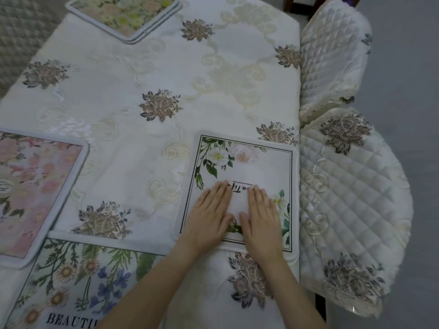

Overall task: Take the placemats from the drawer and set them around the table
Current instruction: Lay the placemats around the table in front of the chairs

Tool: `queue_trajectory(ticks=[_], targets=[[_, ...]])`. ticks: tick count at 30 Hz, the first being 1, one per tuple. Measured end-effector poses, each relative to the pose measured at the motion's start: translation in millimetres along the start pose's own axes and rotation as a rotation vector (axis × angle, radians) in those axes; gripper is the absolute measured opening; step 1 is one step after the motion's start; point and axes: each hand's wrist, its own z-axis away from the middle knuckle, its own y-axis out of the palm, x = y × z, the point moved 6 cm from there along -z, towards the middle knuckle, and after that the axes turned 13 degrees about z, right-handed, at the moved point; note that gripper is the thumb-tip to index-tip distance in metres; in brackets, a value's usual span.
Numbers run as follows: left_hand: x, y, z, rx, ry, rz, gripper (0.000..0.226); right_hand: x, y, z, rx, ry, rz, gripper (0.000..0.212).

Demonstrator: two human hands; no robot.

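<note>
A white-flowered placemat (pixel 242 186) at 4 o'clock is pressed flat by left hand (pixel 209 217) & right hand (pixel 261 222), fingers straight; mats laid at 8 & 9, a stack (pixel 123 16) at 11 yet undistributed.

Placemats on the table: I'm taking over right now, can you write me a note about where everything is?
Left hand and right hand: both flat, pressing the white placemat with white flowers by the table's right edge.
Pink floral placemat lies at the left, overlapping the daisy-and-blue-flower placemat at the near edge.
A stack of yellow-green floral placemats waits at the far side.
Left: spread that stack, straighten the overlapping pair.
</note>
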Motion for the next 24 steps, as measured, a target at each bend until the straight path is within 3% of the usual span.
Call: queue_trajectory(ticks=[6, 12, 14, 16, 19, 24], targets=[[56.4, -32.0, 27.4, -0.006, -0.120, 0.026, 0.059, -50.8, -3.7, 23.2, 0.063, 0.078, 0.039, 0.068], [47.8, -56.1, 14.9, 0.043, -0.082, -0.150, 0.058, -48.6, -14.0, 20.3, 0.123, 0.060, 0.015, 0.074], [37.0, -67.9, 8.2, 0.148, -0.151, -0.182, 0.051, -50.2, -25.7, 13.7, 0.144, 0.061, -0.029, 0.065], [20.1, -84.5, 1.2, 0.171, -0.205, -0.181, 0.034, -48.7, -48.9, 3.9, 0.119, 0.122, -0.194, 0.043], [-16.9, -118.7, 5.6, 0.053, -0.236, -0.099, 0.025, -40.4, -96.6, 4.7, 0.001, 0.200, -0.425, 0.023], [-99.8, -175.1, 70.6, -0.366, -0.056, 0.015, 0.032, -12.2, -179.4, 58.8, -0.157, 0.054, -0.490, 0.025]])
